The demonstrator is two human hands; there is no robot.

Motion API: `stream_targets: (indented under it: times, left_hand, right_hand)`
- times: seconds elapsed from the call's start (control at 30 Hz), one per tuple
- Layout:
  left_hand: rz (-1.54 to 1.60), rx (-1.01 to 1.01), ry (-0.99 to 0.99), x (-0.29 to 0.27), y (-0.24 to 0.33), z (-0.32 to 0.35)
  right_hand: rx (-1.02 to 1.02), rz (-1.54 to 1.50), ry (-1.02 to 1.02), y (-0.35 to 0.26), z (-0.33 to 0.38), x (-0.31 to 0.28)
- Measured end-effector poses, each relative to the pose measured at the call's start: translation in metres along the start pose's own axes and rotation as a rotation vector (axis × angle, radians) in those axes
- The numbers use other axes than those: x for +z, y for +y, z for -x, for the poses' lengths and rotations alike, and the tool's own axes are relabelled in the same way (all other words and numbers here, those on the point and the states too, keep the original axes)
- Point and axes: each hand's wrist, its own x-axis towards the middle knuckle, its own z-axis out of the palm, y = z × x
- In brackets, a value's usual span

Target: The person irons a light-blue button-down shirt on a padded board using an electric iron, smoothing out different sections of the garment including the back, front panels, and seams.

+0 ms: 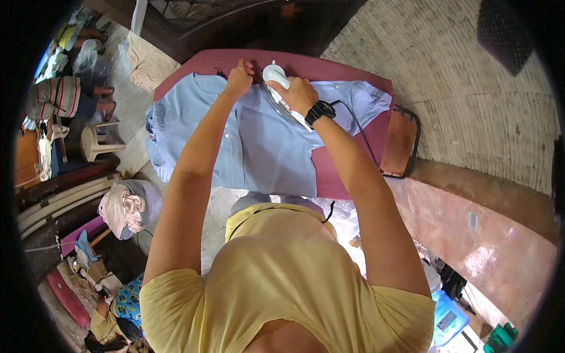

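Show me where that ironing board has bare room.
Its red cover is bare at the near right, between the blue shirt and brown end panel, though the cord crosses there; also a strip along the far edge. The middle is crowded: left hand, right hand and iron.

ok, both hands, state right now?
Left hand: fingers curled at the shirt's upper edge; can't tell if it grips cloth.
Right hand: closed, holding the iron.
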Motion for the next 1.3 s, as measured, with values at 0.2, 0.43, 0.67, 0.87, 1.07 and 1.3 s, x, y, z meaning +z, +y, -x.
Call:
stream_targets:
  times: [0.2, 0.43, 0.67, 0.87, 1.07, 1.3]
  left_hand:
    - [-0.395, 0.068, -0.349, 0.003, 0.045, 0.003]
    - [-0.469, -0.047, -0.523, 0.003, 0.037, -0.008]
    - [-0.500, -0.099, -0.537, 0.008, 0.042, -0.010]
    - [-0.485, -0.093, -0.485, 0.013, 0.041, -0.010]
    - [-0.504, -0.056, -0.456, 0.019, 0.023, -0.014]
    - [-0.210, -0.046, -0.510, 0.010, 0.017, -0.018]
  right_hand:
    - [0.123, -0.019, 0.049, 0.075, 0.086, -0.028]
    - [0.260, -0.035, 0.353, 0.094, 0.083, -0.054]
    - [0.211, -0.015, 0.298, 0.095, 0.039, -0.040]
    - [0.158, -0.013, 0.260, 0.096, 0.046, -0.049]
    - [0.148, -0.070, 0.124, 0.080, 0.030, -0.053]
    - [-0.011, 0.101, -0.101, 0.097, 0.107, -0.057]
